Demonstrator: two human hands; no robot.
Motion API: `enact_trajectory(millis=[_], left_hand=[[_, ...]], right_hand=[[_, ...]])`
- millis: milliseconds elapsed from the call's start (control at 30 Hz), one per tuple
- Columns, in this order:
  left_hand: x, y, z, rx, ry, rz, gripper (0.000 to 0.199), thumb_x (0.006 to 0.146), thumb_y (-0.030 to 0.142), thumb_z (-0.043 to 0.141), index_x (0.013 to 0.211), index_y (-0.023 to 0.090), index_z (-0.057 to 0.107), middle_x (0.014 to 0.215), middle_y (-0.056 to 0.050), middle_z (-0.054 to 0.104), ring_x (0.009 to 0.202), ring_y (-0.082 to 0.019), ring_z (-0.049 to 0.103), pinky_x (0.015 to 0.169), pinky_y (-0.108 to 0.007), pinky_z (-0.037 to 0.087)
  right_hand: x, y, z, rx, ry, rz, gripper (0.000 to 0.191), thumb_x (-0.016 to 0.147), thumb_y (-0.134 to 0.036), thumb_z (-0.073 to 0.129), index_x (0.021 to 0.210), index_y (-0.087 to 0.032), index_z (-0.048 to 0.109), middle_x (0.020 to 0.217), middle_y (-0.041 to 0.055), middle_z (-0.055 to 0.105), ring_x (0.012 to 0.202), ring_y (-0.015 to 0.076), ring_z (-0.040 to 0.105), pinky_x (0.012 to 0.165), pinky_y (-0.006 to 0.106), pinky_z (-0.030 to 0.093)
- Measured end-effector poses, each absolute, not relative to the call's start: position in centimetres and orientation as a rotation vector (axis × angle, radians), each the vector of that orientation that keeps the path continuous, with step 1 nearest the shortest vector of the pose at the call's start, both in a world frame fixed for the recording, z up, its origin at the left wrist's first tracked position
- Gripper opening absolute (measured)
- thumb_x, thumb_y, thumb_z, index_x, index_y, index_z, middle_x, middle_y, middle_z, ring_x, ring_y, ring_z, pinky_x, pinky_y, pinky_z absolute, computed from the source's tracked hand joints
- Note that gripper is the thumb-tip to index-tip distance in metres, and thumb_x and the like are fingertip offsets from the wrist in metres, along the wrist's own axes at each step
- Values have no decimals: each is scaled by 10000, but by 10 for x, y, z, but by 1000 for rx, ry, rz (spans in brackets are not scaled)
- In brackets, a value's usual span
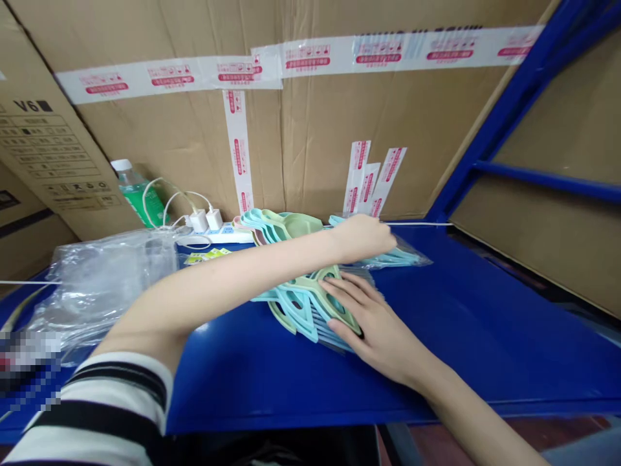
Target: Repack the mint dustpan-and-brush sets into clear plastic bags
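Fingers of the right hand [376,330] lie over a light-green plastic piece [311,282], the thumb at its near edge, so the piece is held in a narrow grip on top of a stack at the middle of the table. Under it are light-blue plastic pieces [308,323] with openings, and grey bristle-like strips [334,338]. The left hand [366,236], its arm crossing above the stack, is curled tight at the near side of a clear plastic bag [421,260]; whether it grips anything, I cannot tell.

Light-blue pieces show inside that bag. To the left lies a heap of clear plastic bags [116,265]. Behind it stands a white-capped bottle [143,194], green through the body. Beside the bottle, a white power strip [240,236] carries two white plug adapters [206,221], with yellow-green cards [208,256] near it. More green, blue and pink pieces [303,225] lie just right of the strip.

All this rests on a blue tabletop [485,336]. Taped cardboard [315,129] walls the far side, a printed carton [48,142] stands left, and a blue metal frame [499,116] rises right.
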State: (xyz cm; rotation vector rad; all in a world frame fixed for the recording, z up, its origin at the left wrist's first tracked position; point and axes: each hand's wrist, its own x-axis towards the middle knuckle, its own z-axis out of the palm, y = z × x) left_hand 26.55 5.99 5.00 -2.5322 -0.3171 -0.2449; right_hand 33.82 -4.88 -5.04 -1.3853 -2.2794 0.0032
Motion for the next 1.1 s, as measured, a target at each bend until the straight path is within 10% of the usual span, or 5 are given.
enact_trajectory(millis=[400, 833, 1000, 1100], left_hand=[[15, 66, 75, -2830, -1046, -68, 538, 715, -8, 356, 999, 225, 750, 1058, -13, 748, 1001, -148, 674, 915, -290, 512], [-4, 88, 20, -2815, -1260, 445, 656, 711, -68, 424, 1256, 245, 613, 1305, -47, 637, 1230, -217, 571, 994, -333, 442], [10, 71, 21, -3040, -1201, 121, 441, 950, 201, 400, 1385, 171, 469, 1413, -112, 537, 1256, -215, 549, 1018, -338, 436], [26, 61, 10, -3217, -1015, 53, 640, 898, 352, 569, 1452, 131, 338, 1481, -159, 444, 1311, -240, 494, 1053, -343, 412]], right_hand=[[319, -45, -44, -1305, -2296, 38, 506, 986, -437, 347, 1385, -175, 513, 1343, 118, 594, 1327, 327, 441, 1016, 529, 471], [304, -40, -36, -1303, -2226, 159, 515, 971, -474, 360, 1348, -170, 535, 1248, 152, 616, 1241, 309, 513, 1006, 506, 467], [302, -37, -35, -1261, -2167, 298, 522, 957, -480, 406, 1394, -204, 480, 1341, 140, 565, 1298, 283, 483, 1033, 478, 451], [298, -37, -34, -1238, -2159, 318, 509, 954, -483, 412, 1379, -215, 491, 1361, 134, 557, 1318, 282, 466, 1047, 480, 438]])
